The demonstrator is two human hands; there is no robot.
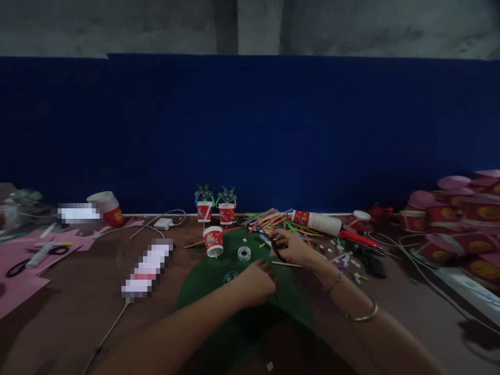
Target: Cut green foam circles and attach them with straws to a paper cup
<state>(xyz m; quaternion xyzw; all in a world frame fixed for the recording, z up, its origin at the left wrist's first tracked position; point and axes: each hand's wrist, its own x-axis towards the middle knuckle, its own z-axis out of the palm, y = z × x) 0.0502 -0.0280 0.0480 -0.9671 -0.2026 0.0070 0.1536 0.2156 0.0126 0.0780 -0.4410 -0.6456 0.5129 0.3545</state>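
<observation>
We note right hand gripping scissors, blades angled forward-left; left hand curls nearer us, contents we can't tell.

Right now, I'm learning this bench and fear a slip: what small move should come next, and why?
I'd probably lower what look like scissors onto the green mat: the right hand holds them over it, near the left hand, and the tape roll there lies in neither hand.
</observation>
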